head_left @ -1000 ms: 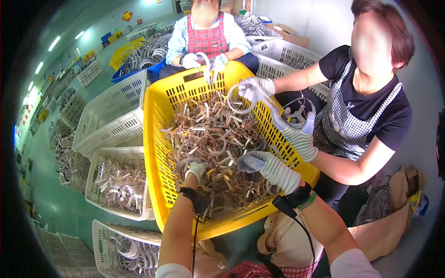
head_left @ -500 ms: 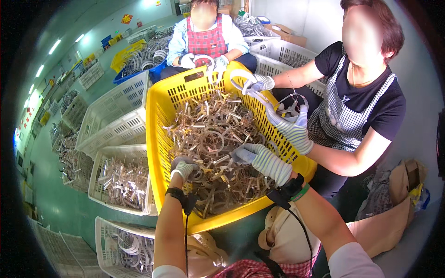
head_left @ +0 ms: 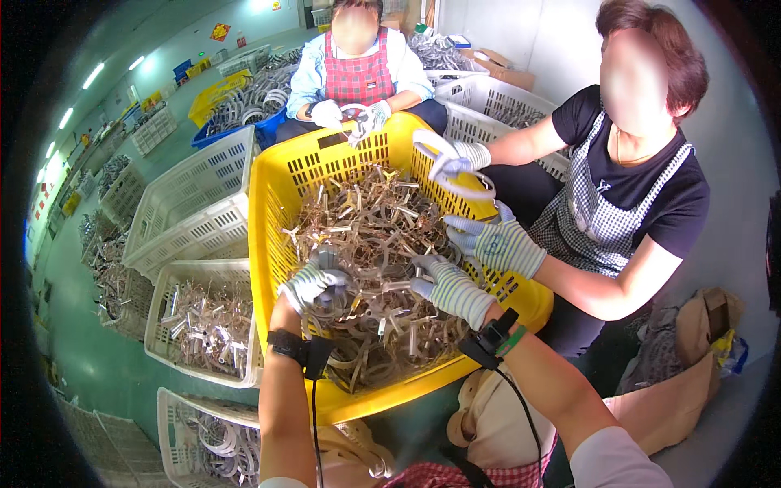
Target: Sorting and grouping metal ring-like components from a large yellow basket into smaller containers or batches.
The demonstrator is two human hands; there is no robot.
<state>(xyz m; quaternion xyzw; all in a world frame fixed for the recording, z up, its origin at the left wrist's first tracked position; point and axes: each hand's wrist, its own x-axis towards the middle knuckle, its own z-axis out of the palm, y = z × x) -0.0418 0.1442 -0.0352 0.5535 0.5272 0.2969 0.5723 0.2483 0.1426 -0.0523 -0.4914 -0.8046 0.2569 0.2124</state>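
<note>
The left hand (head_left: 307,285), forearm nearly straight, curls its gloved fingers inward against the tangled parts (head_left: 376,232). The right hand (head_left: 455,294) slants in, thumb and fingers slightly parted over them; whether either hand grips a piece, I cannot tell. Between and beyond the hands, the parts look grey, curved and tubular, snarled with brownish strands, inside a yellow crate (head_left: 366,408).

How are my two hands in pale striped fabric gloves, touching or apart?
Apart: the head view plainly shows tangled silvery-brown parts between the left hand and the right hand.
</note>
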